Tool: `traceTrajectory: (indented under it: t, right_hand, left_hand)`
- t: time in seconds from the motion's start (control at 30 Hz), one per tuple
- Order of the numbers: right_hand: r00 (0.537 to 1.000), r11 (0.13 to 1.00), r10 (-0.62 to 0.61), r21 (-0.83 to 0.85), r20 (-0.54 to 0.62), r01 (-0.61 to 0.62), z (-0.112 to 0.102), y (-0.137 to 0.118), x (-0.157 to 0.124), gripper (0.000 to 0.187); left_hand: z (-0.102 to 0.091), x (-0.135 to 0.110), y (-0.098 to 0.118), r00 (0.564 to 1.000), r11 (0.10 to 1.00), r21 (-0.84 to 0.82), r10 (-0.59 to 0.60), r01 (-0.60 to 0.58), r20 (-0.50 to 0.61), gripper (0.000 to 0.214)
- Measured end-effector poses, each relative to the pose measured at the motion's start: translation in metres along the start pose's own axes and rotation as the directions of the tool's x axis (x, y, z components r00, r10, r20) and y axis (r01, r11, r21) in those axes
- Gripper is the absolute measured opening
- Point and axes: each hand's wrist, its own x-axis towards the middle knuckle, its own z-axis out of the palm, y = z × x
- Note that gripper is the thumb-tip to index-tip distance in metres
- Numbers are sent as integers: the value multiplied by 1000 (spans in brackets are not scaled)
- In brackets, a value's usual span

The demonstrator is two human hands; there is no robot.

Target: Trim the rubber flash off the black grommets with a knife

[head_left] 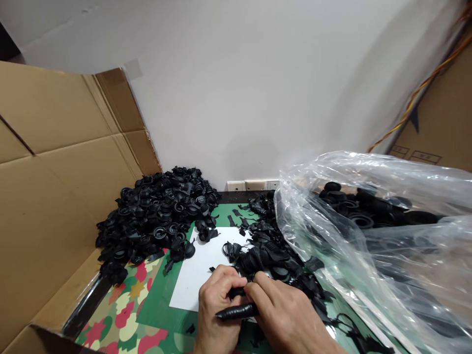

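Nearest, the left hand point(219, 307) and right hand point(285, 312) work close together, fingers meeting. The right hand is closed around a black ridged handle point(236, 311), whose tapered end sticks out leftward across the left hand. The left hand pinches a small black piece point(237, 292) between thumb and curled fingers, just beyond the handle; its shape is mostly hidden.

Under and beyond them lie a camouflage-patterned sheet point(123, 314), a green mat point(158, 307) and, on top, a white sheet point(186, 282). Black rubbery trimmings point(263, 248) heap up just past the right hand, spilling onto the white sheet's right edge. Farther left, a large mound of ribbed black parts point(158, 206) rests near a cardboard panel point(66, 157); to the right, a clear plastic bag point(302, 211) holds round black pieces point(363, 209). Farthest, wall sockets point(255, 185) sit low on a pale wall point(228, 88).
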Motion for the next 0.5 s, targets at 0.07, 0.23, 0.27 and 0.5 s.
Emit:
traceTrajectory:
  t: [0.07, 0.23, 0.27, 0.5]
  right_hand:
    - [1000, 998, -22, -66, 8, 22, 1, -2, 2, 22]
    - [990, 991, 126, -38, -56, -128, 10, 3, -4, 21]
    - [978, 980, 197, 17, -72, -196, 10, 6, -5, 19]
    - [678, 406, 656, 602, 332, -688, -7, 20, -5, 18]
  left_hand:
    - [0, -1, -1, 1000, 1000, 1, -8, 8, -1, 35]
    - [-1, -2, 1, 1000, 1000, -7, 30, -30, 0, 22]
    - [-2, -3, 0, 1000, 1000, -15, 26, -26, -9, 20]
    - [-2, -2, -4, 985, 969, -192, -166, 157, -34, 15]
